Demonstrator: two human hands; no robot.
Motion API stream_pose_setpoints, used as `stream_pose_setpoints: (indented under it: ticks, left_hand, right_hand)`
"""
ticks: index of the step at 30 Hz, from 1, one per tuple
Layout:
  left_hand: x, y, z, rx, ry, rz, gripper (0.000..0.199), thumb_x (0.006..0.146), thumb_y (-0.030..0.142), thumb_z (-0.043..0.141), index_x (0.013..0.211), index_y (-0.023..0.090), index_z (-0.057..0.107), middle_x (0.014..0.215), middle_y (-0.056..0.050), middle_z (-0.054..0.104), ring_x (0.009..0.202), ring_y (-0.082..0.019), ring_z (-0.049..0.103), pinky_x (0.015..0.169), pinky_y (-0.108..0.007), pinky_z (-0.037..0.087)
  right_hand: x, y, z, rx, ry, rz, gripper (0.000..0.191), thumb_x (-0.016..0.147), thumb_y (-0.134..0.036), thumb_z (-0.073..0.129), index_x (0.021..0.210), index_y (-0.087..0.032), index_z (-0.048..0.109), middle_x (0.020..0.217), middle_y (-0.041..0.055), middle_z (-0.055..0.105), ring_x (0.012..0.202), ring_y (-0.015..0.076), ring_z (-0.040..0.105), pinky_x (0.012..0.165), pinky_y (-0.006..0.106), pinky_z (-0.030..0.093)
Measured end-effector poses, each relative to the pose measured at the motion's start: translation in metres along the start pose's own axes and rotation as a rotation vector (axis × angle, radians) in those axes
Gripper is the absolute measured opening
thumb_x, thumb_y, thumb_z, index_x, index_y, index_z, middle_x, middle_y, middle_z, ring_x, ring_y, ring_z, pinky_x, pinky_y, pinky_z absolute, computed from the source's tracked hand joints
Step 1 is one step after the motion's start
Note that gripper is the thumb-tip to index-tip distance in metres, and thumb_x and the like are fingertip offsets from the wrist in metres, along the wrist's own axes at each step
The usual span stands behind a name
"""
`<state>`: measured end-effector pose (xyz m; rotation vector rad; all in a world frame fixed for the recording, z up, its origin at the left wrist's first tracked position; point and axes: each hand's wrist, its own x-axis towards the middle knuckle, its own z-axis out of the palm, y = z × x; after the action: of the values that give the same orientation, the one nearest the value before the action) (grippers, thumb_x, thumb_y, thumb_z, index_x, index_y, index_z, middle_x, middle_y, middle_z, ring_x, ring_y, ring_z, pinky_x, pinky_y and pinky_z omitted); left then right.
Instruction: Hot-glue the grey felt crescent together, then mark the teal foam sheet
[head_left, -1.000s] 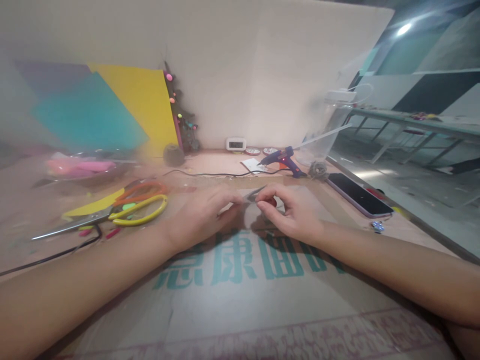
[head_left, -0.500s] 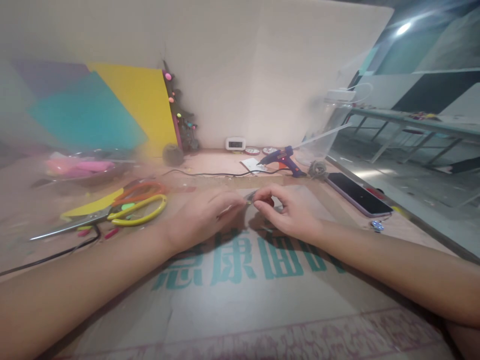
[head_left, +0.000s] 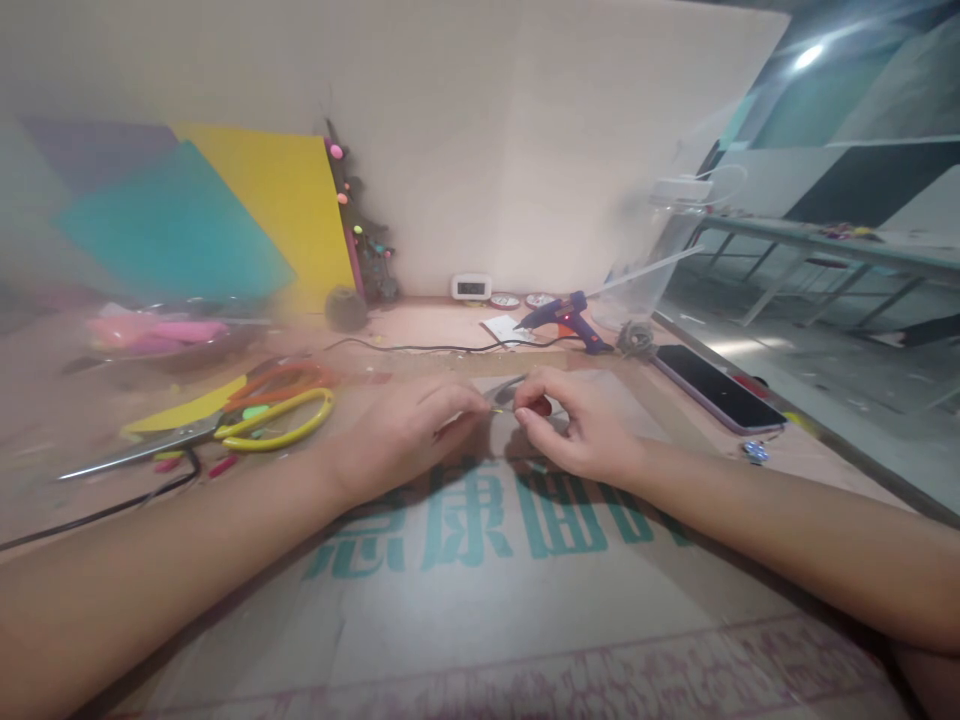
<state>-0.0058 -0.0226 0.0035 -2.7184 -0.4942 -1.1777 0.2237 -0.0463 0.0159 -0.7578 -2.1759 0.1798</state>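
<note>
My left hand (head_left: 409,430) and my right hand (head_left: 585,425) face each other over a board printed with green characters (head_left: 465,510), a small gap between their fingertips. From the left fingertips pokes a tiny yellow tip (head_left: 497,409), pinched there; what it belongs to is hidden. The right thumb and forefinger are curled together, and anything between them is too small to name. Behind them a dark, thin curved thing (head_left: 508,385) shows in part, and a dark red bit appears inside the curl of the right fingers.
To the left lie yellow-handled scissors (head_left: 281,430) and a bowl with pink pieces (head_left: 180,332). A blue glue gun (head_left: 566,315) with a dark cord stands behind the hands, near a white clock (head_left: 471,288). At the right edge rests a phone (head_left: 716,388).
My right fingertips have drawn slightly to the right, widening the gap between the hands. The yellow tip at the left fingers shows more clearly. Everything else stays put.
</note>
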Motion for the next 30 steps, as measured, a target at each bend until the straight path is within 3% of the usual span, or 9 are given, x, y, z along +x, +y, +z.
stream_pose_setpoints:
  ticks: [7, 11, 14, 18, 22, 27, 30]
  left_hand:
    - [0.003, 0.004, 0.001, 0.009, 0.036, -0.065, 0.009, 0.09, 0.017, 0.059, 0.098, 0.02, 0.06, 0.089, -0.002, 0.073, 0.08, -0.014, 0.069, 0.073, -0.025, 0.053]
    - [0.004, 0.006, 0.004, -0.073, 0.074, -0.203, 0.016, 0.09, 0.02, 0.06, 0.105, 0.02, 0.063, 0.094, -0.003, 0.075, 0.084, -0.014, 0.07, 0.077, -0.025, 0.055]
    - [0.007, 0.01, 0.003, -0.17, 0.087, -0.229, 0.017, 0.091, 0.022, 0.06, 0.107, 0.02, 0.066, 0.099, -0.004, 0.074, 0.088, -0.015, 0.069, 0.08, -0.027, 0.055]
    - [0.012, 0.016, 0.0, -0.243, 0.135, -0.421, 0.012, 0.09, 0.026, 0.061, 0.095, 0.02, 0.069, 0.091, -0.003, 0.074, 0.083, -0.015, 0.069, 0.079, -0.028, 0.055]
    - [0.015, 0.015, 0.001, -0.31, 0.103, -0.59, 0.013, 0.09, 0.028, 0.059, 0.092, 0.019, 0.068, 0.086, -0.001, 0.074, 0.077, -0.016, 0.069, 0.073, -0.028, 0.057]
    - [0.014, 0.013, 0.004, -0.39, 0.075, -0.615, 0.019, 0.09, 0.03, 0.059, 0.105, 0.019, 0.066, 0.087, -0.002, 0.074, 0.076, -0.015, 0.069, 0.066, -0.025, 0.057]
    - [0.015, 0.017, 0.003, -0.404, 0.112, -0.584, 0.02, 0.09, 0.028, 0.06, 0.107, 0.02, 0.066, 0.091, -0.002, 0.074, 0.08, -0.015, 0.069, 0.071, -0.025, 0.057]
  right_hand:
    - [-0.001, 0.003, 0.001, -0.006, -0.041, 0.032, 0.007, 0.085, -0.016, 0.05, 0.087, -0.02, 0.054, 0.077, 0.0014, 0.059, 0.07, 0.0146, 0.055, 0.065, 0.028, 0.046]
    - [-0.002, 0.003, 0.0, 0.014, -0.021, 0.053, 0.023, 0.088, -0.023, 0.054, 0.111, -0.021, 0.056, 0.094, 0.0044, 0.065, 0.077, 0.0159, 0.059, 0.073, 0.032, 0.05]
    - [-0.001, 0.007, 0.002, -0.004, -0.034, 0.062, 0.031, 0.089, -0.032, 0.06, 0.118, -0.022, 0.057, 0.096, 0.0045, 0.065, 0.075, 0.0158, 0.058, 0.073, 0.032, 0.05]
    - [0.001, 0.014, 0.007, -0.041, -0.026, 0.022, 0.019, 0.09, -0.033, 0.06, 0.101, -0.019, 0.066, 0.086, 0.0048, 0.063, 0.077, 0.0162, 0.057, 0.07, 0.03, 0.046]
    - [0.001, 0.016, 0.01, -0.103, -0.054, 0.039, 0.014, 0.091, -0.03, 0.059, 0.087, -0.019, 0.067, 0.072, 0.001, 0.064, 0.069, 0.0144, 0.055, 0.07, 0.03, 0.041]
    - [0.002, 0.011, 0.007, -0.214, -0.028, 0.002, 0.014, 0.09, -0.031, 0.061, 0.081, -0.02, 0.064, 0.072, 0.0011, 0.064, 0.075, 0.0173, 0.055, 0.077, 0.035, 0.038]
    - [0.003, 0.007, 0.003, -0.213, 0.051, -0.056, 0.01, 0.088, -0.027, 0.061, 0.081, -0.021, 0.061, 0.084, 0.0045, 0.067, 0.087, 0.0212, 0.057, 0.086, 0.039, 0.039]
